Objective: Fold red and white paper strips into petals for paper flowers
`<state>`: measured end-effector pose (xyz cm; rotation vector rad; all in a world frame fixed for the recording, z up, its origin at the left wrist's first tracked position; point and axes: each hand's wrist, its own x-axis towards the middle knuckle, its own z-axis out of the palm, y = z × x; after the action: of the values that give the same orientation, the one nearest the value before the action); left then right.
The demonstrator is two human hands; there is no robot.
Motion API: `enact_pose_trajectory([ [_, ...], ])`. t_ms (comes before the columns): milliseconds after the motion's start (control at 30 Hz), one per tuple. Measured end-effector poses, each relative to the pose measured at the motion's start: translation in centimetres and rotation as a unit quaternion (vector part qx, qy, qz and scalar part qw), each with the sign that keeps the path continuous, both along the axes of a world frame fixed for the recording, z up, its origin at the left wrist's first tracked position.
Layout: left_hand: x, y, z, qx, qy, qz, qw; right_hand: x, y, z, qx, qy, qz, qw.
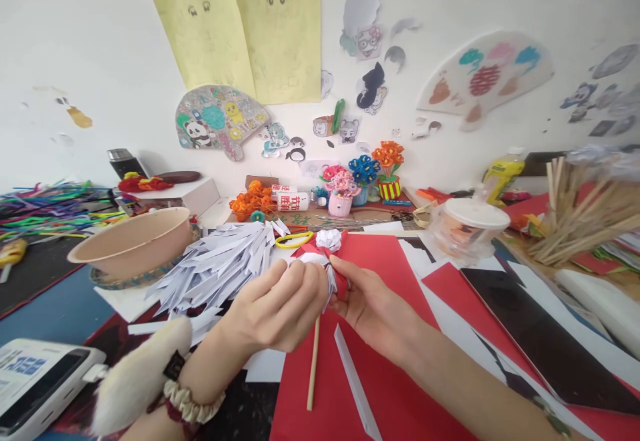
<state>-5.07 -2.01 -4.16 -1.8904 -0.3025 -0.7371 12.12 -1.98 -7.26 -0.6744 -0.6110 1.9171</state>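
Note:
Above a red sheet of paper (395, 381), both my hands meet on a folded red-and-white paper flower (329, 240) with a white crumpled head. Closed fingers of my left hand (280, 304) pinch at its pleated white part, and their tips hide what they grip. From the other side, my right hand (377, 304) clasps the flower's red and white folds between thumb and fingers. A thin wooden stick (313, 368) slants down beneath the hands; where its top end goes is hidden. One white folded paper strip (356, 381) lies on the red sheet.
Left of my hands are a heap of white paper strips (215, 261), a pink basin (133, 241) and a white device (43, 384). Yellow-handled scissors (295, 240) lie behind. At right are a black tablet-like slab (550, 341), a lidded tub (475, 218) and wooden sticks (570, 214).

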Motion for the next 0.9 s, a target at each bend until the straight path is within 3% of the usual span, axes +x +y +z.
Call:
enact_pose_trajectory([
  [267, 0.00, -0.04, -0.27, -0.011, -0.009, -0.006, 1.000, -0.02, -0.16, 0.16, 0.054, -0.029, 0.008, 0.998],
  [900, -0.07, -0.19, 0.10, -0.025, 0.016, -0.011, 0.999, -0.01, -0.26, 0.15, 0.056, -0.020, 0.004, 0.998],
])
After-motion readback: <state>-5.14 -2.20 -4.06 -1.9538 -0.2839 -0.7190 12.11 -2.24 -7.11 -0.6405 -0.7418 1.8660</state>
